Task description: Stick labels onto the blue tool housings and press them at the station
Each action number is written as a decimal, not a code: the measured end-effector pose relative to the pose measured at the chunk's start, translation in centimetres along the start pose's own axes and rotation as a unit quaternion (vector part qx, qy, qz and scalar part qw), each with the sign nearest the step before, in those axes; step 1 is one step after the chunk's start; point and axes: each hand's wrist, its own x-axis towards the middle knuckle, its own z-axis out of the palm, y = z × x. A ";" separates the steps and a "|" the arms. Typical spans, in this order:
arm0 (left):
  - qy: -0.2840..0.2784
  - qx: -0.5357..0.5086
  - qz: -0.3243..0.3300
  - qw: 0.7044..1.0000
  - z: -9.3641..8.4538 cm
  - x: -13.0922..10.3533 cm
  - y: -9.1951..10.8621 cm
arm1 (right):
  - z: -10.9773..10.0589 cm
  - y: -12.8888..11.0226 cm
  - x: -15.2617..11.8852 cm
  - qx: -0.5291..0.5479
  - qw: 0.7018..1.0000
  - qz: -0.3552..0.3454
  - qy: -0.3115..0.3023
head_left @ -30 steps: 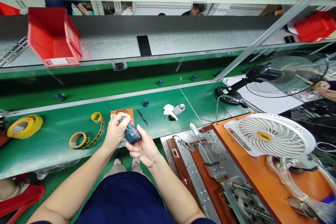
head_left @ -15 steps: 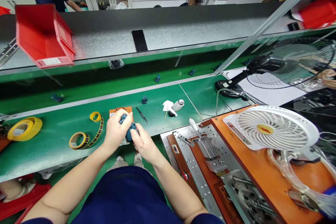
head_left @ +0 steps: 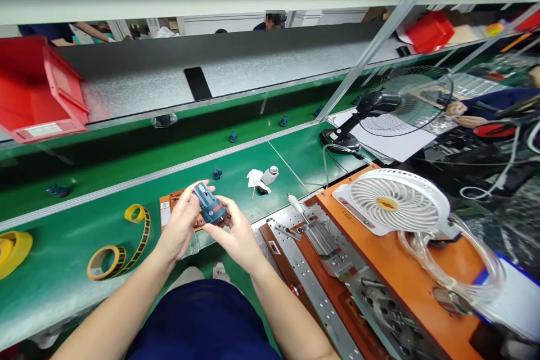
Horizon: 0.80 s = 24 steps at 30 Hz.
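Note:
A dark blue tool battery [head_left: 211,208] with small red lettering is held between my two hands above the front edge of the green bench [head_left: 236,185]. My left hand [head_left: 181,222] wraps round its left side, thumb near the slotted upper end. At the lower right end, the fingers and thumb of my right hand [head_left: 238,233] grip it. Behind my left hand lies an orange-brown fixture [head_left: 165,208] with a white label, partly covered. Farther back on the bench stands a small blue part [head_left: 217,172].
Left are a yellow label roll [head_left: 103,262] and yellow tape [head_left: 17,247]. White bottle [head_left: 270,175] and tissue [head_left: 255,178] stand right of centre. A metal jig [head_left: 316,236], white fan [head_left: 390,199] and black fan [head_left: 371,104] occupy the right. A co-worker's hands [head_left: 464,115] show beyond.
The battery has turned so its slotted, lettered face shows. My hands have opened out from a tight wrap to hold it by its sides. The view has shifted right.

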 end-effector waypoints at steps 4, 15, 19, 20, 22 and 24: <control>-0.058 -0.031 -0.066 0.996 -0.6 0.6 0.4 | 0.3 0.2 0.8 -0.081 0.995 -0.025 0.043; -0.206 -0.104 -0.099 0.968 -4.3 4.4 2.2 | 2.4 -1.7 2.5 -0.083 0.988 -0.036 0.124; -0.212 -0.100 -0.095 0.967 -5.1 4.8 2.5 | 3.9 -2.2 2.8 -0.225 0.957 -0.061 0.171; -0.208 -0.094 -0.089 0.969 -5.2 4.8 2.5 | 4.2 -2.2 2.8 -0.263 0.946 -0.070 0.177; -0.198 -0.085 -0.077 0.973 -5.3 4.7 2.4 | 4.9 -1.9 2.8 -0.329 0.922 -0.096 0.179; -0.189 -0.084 -0.066 0.976 -5.3 4.6 2.3 | 5.5 -1.4 2.7 -0.383 0.898 -0.127 0.177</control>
